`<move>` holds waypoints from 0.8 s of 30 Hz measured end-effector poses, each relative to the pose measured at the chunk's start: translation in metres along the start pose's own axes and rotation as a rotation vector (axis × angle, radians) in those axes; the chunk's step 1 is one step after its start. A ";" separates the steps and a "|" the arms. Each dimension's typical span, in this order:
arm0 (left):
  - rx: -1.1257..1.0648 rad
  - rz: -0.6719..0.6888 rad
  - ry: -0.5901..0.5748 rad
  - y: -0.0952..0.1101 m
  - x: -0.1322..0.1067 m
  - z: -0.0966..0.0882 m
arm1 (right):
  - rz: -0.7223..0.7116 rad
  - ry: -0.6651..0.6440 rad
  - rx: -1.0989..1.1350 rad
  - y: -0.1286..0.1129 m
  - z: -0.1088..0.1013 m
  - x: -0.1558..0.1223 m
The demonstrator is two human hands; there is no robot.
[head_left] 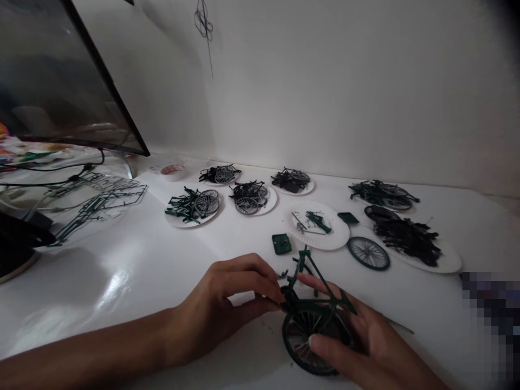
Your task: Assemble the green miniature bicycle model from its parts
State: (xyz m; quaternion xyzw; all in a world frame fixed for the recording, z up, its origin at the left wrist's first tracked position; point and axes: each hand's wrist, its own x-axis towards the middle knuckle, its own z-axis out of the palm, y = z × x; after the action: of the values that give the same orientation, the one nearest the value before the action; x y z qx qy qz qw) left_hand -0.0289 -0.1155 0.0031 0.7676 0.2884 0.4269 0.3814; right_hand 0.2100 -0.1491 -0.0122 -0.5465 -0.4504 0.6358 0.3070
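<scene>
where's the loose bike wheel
In the head view, the loose spoked wheel lies flat on the white table, right of centre, beyond the right hand and the green model bicycle, beside the paper plate of black parts.

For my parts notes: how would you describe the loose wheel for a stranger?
On the white table, find the paper plate heaped with black parts, far right. The spoked model wheel lies flat by its left edge, the only loose wheel off a plate.

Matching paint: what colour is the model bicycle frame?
The model bicycle frame is dark green, seen in the head view.
</scene>
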 end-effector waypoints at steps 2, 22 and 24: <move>0.030 0.048 -0.024 0.000 0.000 -0.002 | 0.005 0.005 -0.009 0.000 0.001 0.000; 0.003 -0.077 0.011 -0.008 0.004 -0.002 | -0.003 -0.121 0.071 -0.011 0.003 -0.015; -0.141 -0.159 -0.008 -0.008 0.002 -0.001 | -0.012 -0.146 0.006 -0.012 0.001 -0.016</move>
State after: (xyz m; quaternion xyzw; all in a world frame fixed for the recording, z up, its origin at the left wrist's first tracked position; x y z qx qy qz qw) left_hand -0.0298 -0.1091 -0.0026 0.7153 0.3159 0.4115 0.4682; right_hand 0.2114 -0.1581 0.0052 -0.4951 -0.4728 0.6735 0.2788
